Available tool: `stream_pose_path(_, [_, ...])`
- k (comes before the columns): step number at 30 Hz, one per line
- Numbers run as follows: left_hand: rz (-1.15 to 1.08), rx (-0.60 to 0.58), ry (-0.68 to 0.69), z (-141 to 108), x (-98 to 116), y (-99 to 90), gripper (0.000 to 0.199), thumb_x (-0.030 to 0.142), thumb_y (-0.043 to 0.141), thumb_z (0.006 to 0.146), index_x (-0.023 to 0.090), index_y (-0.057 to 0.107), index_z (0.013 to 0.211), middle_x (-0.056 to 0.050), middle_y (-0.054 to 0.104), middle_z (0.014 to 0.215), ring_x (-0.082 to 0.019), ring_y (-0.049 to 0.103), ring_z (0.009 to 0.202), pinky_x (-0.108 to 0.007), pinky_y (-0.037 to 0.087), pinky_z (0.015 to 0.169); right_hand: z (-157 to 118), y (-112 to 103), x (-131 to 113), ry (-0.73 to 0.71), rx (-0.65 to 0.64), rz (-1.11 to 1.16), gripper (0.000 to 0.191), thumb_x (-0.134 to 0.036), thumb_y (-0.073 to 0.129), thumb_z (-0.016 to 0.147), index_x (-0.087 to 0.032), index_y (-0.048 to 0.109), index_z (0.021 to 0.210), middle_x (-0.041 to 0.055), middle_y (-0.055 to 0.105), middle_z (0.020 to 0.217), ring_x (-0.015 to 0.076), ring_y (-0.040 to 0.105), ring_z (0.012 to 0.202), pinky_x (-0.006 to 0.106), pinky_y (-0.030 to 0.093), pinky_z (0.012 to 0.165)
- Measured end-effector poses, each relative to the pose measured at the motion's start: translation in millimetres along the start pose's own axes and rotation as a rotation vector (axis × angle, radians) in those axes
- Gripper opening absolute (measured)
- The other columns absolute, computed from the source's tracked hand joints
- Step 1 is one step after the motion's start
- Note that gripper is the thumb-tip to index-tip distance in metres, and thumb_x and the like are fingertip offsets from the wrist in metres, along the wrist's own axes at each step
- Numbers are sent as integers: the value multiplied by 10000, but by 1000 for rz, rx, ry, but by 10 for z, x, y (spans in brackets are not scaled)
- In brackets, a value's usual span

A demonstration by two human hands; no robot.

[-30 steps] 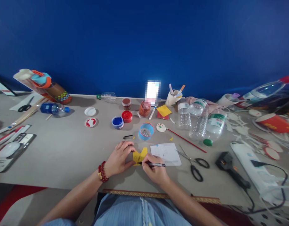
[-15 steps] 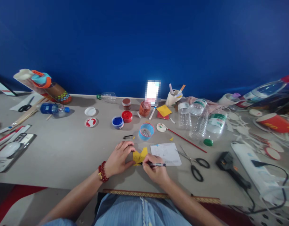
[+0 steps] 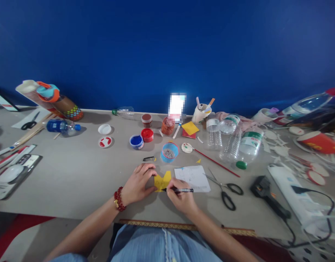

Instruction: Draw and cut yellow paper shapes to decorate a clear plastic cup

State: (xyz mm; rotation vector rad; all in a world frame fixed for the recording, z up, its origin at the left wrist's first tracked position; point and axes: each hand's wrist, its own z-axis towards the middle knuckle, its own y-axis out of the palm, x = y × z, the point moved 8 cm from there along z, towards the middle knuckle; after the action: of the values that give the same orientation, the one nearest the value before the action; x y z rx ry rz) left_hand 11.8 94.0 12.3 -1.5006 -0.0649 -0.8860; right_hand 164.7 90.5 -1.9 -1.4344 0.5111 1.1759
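Observation:
A yellow paper cutout (image 3: pixel 165 179) with a notched top edge lies flat on the table in front of me. My left hand (image 3: pixel 138 183), with a red bead bracelet at the wrist, holds the cutout's left side down with fingertips and thumb. In my right hand (image 3: pixel 181 195) is a black pen (image 3: pixel 184 190), its tip down at the lower part of the cutout. Faint lines show on the yellow paper. Right beside it lies a white sheet (image 3: pixel 196 178) with sketches, partly covered by my right hand. A pen cap (image 3: pixel 148 159) rests above my left hand.
Scissors (image 3: pixel 223 189) lie open at the right, near a power strip (image 3: pixel 293 196). Beyond my hands stand a blue-rimmed water cup (image 3: pixel 169 152), a blue paint jar (image 3: pixel 136 142) and a red paint jar (image 3: pixel 147 135). A red-handled brush (image 3: pixel 216 162) and plastic bottles (image 3: pixel 249 143) lie rightward.
My right hand and the pen have shifted very slightly to the right. My left hand and the cutout stay in place.

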Motion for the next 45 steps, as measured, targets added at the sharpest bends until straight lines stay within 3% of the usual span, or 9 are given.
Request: stream_pose_path(45, [-3, 17, 2, 6, 3, -12, 333, 303, 658, 808, 235, 537, 1111, -90, 518, 1239, -278, 489, 1162, -457, 426, 971, 19, -72, -53, -12, 59, -29, 174, -132, 469, 772, -202, 486, 614, -47, 458, 524, 108, 424, 484, 224, 291, 500])
